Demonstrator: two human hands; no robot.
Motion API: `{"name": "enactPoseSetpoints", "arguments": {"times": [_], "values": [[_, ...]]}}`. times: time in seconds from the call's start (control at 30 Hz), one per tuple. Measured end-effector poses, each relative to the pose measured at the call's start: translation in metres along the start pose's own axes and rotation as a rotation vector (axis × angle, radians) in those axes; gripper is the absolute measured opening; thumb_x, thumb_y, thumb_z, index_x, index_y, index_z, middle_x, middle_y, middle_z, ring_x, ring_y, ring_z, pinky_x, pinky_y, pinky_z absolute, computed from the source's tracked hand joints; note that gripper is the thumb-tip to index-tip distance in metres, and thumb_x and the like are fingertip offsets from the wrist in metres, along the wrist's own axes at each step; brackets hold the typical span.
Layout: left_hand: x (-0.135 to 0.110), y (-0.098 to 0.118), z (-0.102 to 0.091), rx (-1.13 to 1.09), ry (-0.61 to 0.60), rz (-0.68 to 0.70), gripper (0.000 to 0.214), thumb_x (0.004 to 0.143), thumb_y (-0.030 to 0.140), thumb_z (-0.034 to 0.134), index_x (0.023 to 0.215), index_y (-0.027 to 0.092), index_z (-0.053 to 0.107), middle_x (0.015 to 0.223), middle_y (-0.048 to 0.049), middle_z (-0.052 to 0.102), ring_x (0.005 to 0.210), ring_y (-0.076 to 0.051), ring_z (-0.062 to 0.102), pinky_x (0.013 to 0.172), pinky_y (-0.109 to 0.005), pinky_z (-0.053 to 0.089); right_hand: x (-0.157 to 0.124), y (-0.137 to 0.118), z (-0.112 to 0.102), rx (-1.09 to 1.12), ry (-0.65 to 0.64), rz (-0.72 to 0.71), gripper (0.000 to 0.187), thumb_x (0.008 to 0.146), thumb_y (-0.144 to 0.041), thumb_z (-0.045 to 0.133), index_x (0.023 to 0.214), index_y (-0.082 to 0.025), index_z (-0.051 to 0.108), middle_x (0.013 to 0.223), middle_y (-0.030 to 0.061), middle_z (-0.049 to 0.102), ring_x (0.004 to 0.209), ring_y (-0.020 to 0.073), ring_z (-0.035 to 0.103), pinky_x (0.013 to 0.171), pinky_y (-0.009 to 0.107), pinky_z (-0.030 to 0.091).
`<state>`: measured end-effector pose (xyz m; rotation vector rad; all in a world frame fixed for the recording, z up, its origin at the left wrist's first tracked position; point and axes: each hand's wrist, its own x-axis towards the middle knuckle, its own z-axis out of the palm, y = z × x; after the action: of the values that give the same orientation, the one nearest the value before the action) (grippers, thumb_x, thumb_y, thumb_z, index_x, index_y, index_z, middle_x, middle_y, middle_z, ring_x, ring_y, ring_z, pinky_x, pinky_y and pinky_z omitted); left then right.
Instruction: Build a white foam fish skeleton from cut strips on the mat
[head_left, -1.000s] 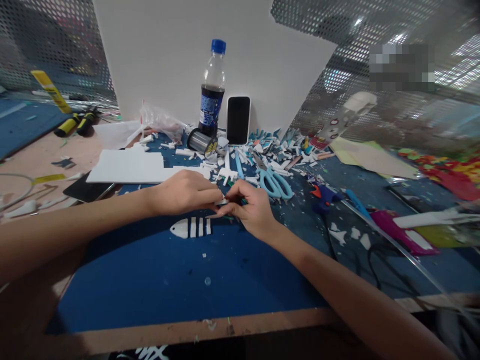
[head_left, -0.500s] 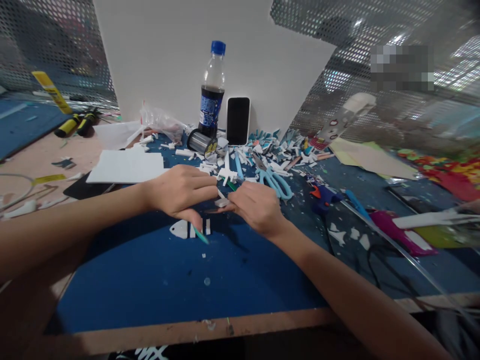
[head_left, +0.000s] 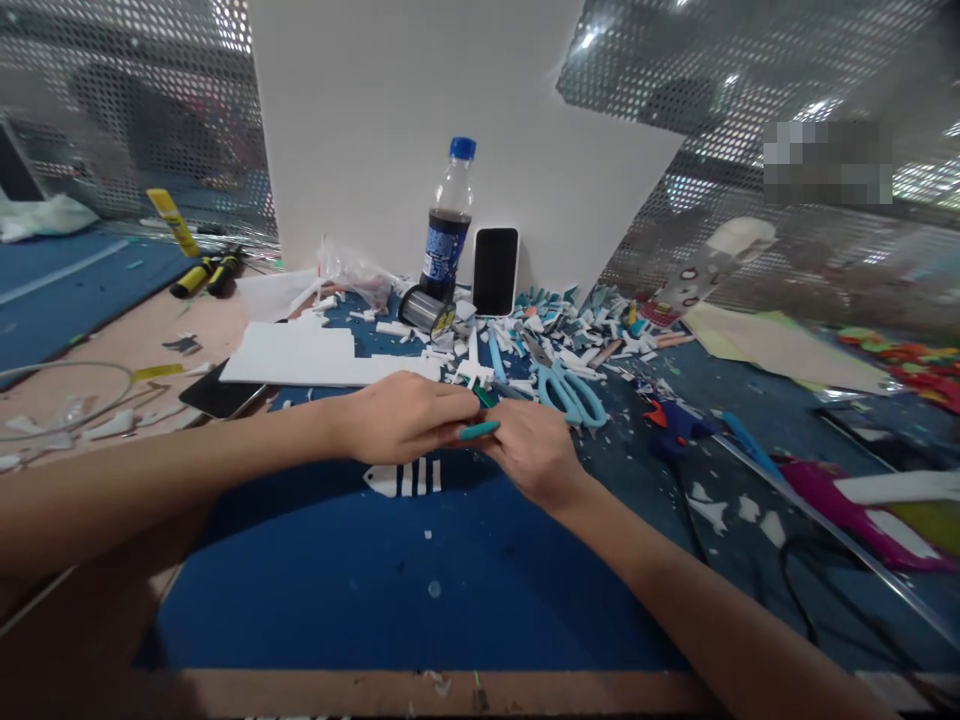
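Note:
My left hand point(head_left: 401, 415) and my right hand point(head_left: 534, 450) meet fingertip to fingertip just above a blue cutting mat point(head_left: 337, 570). Both are closed in a pinch. A slim teal tool point(head_left: 480, 430) sticks out sideways from my left fingertips toward my right hand. A short green bit point(head_left: 484, 397) shows above the joined fingers. Whatever my right fingers hold is hidden. Directly below the hands, a white fish-skeleton cutout point(head_left: 403, 478) lies flat on the mat.
Blue scissors point(head_left: 570, 388) and a heap of white and blue foam scraps point(head_left: 559, 320) lie behind the hands. Farther back stand a cola bottle point(head_left: 448, 230), a phone point(head_left: 495, 270) and a tape roll point(head_left: 424, 310). White foam sheets point(head_left: 300, 355) lie at left and a glue gun point(head_left: 675, 420) at right.
The view tilted up and shifted. My hands stayed together over the fish cutout. The teal tool swung from pointing down at the mat to lying sideways between the fingertips, and the small white piece is now hidden.

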<state>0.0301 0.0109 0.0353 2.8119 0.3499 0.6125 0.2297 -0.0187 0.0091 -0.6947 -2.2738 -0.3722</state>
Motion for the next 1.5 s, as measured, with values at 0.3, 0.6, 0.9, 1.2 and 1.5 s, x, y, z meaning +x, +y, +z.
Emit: {"name": "enactPoseSetpoints", "arguments": {"times": [0.3, 0.6, 0.9, 1.2, 1.5], "values": [[0.003, 0.002, 0.009, -0.331, 0.101, -0.220, 0.025, 0.097, 0.025, 0.027, 0.075, 0.019, 0.038, 0.066, 0.0022, 0.043, 0.058, -0.010, 0.042, 0.056, -0.021, 0.037, -0.001, -0.007, -0.001, -0.051, -0.007, 0.037, 0.036, 0.096, -0.033, 0.044, 0.066, -0.017, 0.057, 0.052, 0.0014, 0.055, 0.051, 0.0129, 0.052, 0.052, 0.025, 0.035], [0.004, 0.005, 0.012, -0.194, 0.157, -0.375, 0.022, 0.092, 0.022, 0.033, 0.070, 0.019, 0.033, 0.059, 0.0046, 0.039, 0.050, -0.009, 0.035, 0.049, -0.022, 0.028, 0.006, -0.011, 0.001, -0.051, -0.031, 0.083, 0.025, 0.094, -0.033, 0.047, 0.077, -0.016, 0.053, 0.061, 0.0034, 0.054, 0.057, 0.0152, 0.053, 0.052, 0.026, 0.041], [0.007, 0.008, 0.007, -0.127, 0.200, -0.363, 0.022, 0.093, 0.023, 0.033, 0.071, 0.019, 0.034, 0.056, 0.0058, 0.039, 0.047, -0.007, 0.035, 0.046, -0.018, 0.030, 0.002, -0.012, 0.001, 0.189, 0.057, 0.162, 0.020, 0.091, -0.033, 0.055, 0.078, -0.018, 0.058, 0.065, 0.0035, 0.061, 0.061, 0.0146, 0.058, 0.057, 0.026, 0.046], [-0.004, -0.031, 0.000, 0.185, 0.483, -0.508, 0.021, 0.094, 0.024, 0.036, 0.090, 0.013, 0.053, 0.085, -0.0107, 0.061, 0.084, -0.021, 0.059, 0.071, -0.033, 0.047, 0.001, -0.005, 0.008, 0.955, 0.167, 0.721, 0.019, 0.080, -0.041, 0.066, 0.087, -0.024, 0.060, 0.075, 0.0000, 0.068, 0.072, 0.0167, 0.069, 0.069, 0.031, 0.058], [-0.006, -0.019, 0.011, 0.024, 0.230, -0.066, 0.061, 0.092, 0.051, 0.040, 0.143, 0.021, 0.027, 0.136, -0.0166, 0.049, 0.126, -0.027, 0.048, 0.102, -0.045, 0.043, 0.009, -0.011, 0.012, 1.130, 0.033, 0.988, 0.040, 0.079, -0.060, 0.058, 0.072, -0.021, 0.057, 0.063, -0.0001, 0.060, 0.058, 0.0131, 0.059, 0.059, 0.028, 0.051]]}}
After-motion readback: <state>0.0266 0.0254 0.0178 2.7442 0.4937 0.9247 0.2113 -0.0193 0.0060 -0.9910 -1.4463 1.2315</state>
